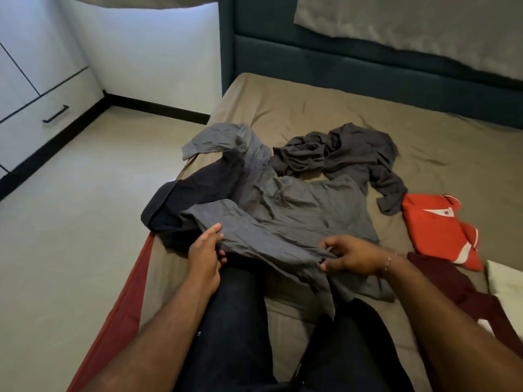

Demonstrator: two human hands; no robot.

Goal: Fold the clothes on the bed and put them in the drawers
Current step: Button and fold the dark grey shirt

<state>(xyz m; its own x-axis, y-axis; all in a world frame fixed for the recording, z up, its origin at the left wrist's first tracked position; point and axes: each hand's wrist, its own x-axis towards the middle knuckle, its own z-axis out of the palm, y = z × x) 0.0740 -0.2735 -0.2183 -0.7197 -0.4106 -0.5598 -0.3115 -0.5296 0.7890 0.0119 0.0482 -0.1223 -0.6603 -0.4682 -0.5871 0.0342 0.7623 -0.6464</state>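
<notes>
Grey shirt: a light grey garment [285,210] lies spread and wrinkled on the bed [424,154], in front of the person's knees; its near edge hangs over the legs.
Left hand: the left hand [206,256] holds the near left edge of the grey shirt; the thumb lies on top of the cloth and the fingers [222,253] are curled under it.
Right hand: the right hand [351,256] pinches the near right edge of the same shirt between thumb and curled fingers; a thin bracelet [392,257] is on the wrist.
Dark navy garment: a navy piece [169,205] lies partly under the grey shirt on its left side, near the edge of the bed.
Dark grey garment: a crumpled charcoal piece [348,154] lies behind the grey shirt, touching it, toward the headboard [339,63].
Red shirt: a red garment with white trim [435,224] lies folded to the right of the grey shirt, apart from it.
Maroon garment: a dark red piece [441,275] lies beside the right forearm, just in front of the red shirt.
Legs: the person's legs in dark trousers [240,321] are on the bed.
Drawers: a white cabinet with a drawer and a black handle [55,114] stands at the left, across the floor [70,222] from the bed.
</notes>
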